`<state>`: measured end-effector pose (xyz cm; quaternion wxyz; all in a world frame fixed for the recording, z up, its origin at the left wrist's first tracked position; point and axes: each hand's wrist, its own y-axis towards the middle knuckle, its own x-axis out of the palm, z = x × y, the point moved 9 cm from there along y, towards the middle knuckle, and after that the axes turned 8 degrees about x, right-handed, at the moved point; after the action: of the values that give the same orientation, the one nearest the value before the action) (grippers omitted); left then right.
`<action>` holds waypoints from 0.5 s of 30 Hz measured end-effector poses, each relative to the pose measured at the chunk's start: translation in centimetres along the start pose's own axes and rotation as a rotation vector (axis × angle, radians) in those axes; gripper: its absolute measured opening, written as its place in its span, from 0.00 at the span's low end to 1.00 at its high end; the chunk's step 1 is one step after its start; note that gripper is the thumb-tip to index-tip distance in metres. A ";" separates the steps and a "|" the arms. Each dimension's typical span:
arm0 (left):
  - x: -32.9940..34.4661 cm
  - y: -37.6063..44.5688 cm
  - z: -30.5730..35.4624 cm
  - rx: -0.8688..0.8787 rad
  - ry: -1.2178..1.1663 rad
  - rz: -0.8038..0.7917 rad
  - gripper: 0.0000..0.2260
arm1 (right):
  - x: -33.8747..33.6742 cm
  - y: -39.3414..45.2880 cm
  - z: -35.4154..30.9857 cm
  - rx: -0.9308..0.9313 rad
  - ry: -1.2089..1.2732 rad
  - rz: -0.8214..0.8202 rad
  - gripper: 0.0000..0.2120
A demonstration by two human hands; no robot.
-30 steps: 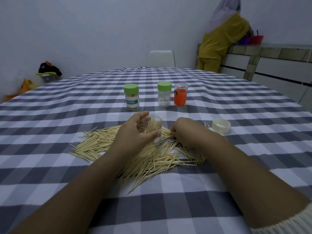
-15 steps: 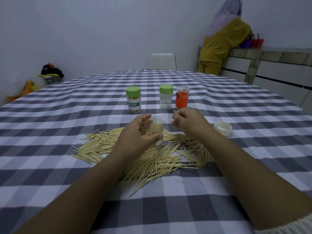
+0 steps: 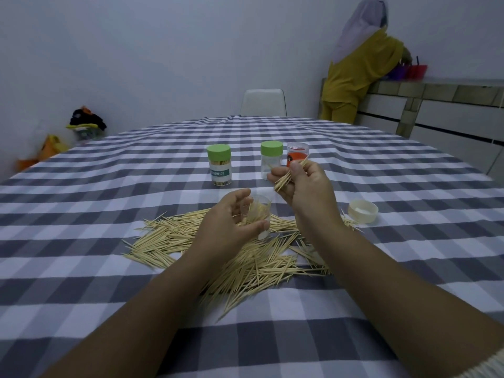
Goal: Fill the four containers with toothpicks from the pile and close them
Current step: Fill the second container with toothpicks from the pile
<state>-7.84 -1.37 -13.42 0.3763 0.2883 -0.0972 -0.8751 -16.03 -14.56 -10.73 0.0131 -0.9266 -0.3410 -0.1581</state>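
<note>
My left hand (image 3: pixel 229 225) grips a small clear open container (image 3: pixel 260 211), tilted, with some toothpicks inside, just above the pile of toothpicks (image 3: pixel 231 252) on the checked tablecloth. My right hand (image 3: pixel 305 186) is raised above and to the right of it and pinches a bundle of toothpicks (image 3: pixel 287 175). Behind stand a green-lidded container with a label (image 3: pixel 219 165), full of toothpicks, a green-lidded clear container (image 3: pixel 270 159) and an orange container (image 3: pixel 297 156) partly hidden by my right hand. A white lid (image 3: pixel 362 210) lies to the right.
The checked tablecloth (image 3: pixel 109 214) covers a large table. A white chair (image 3: pixel 263 102) stands at the far edge. A person in yellow (image 3: pixel 357 72) leans on a counter at the back right. Bags lie on the floor at the left (image 3: pixel 84 124).
My right hand has lifted from the pile with a bundle of toothpicks and risen above the container. My left hand keeps holding the container in place.
</note>
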 end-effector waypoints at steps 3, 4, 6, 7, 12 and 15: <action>0.1 0.0 0.0 0.011 -0.004 -0.004 0.33 | 1.0 -0.8 0.3 -0.072 -0.182 -0.032 0.08; 0.1 0.0 0.1 0.017 0.002 -0.005 0.33 | 1.3 -1.0 0.4 -0.079 -0.238 -0.050 0.09; 0.1 0.1 0.2 0.029 0.023 -0.007 0.33 | 1.6 -1.3 0.9 -0.054 -0.324 -0.078 0.09; 0.1 0.1 0.2 0.033 0.030 -0.008 0.33 | 1.7 -1.3 1.1 -0.034 -0.367 -0.088 0.09; 0.1 0.1 0.2 0.040 0.046 -0.012 0.34 | 2.2 -1.3 1.8 0.028 -0.490 -0.160 0.07; 0.2 0.0 0.2 0.036 0.040 -0.019 0.35 | 2.3 -1.1 1.7 0.052 -0.470 -0.199 0.09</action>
<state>-8.03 -1.56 -13.34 0.3647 0.3131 -0.1025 -0.8709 -14.61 -12.00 -11.76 -0.0584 -0.8991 -0.4281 0.0702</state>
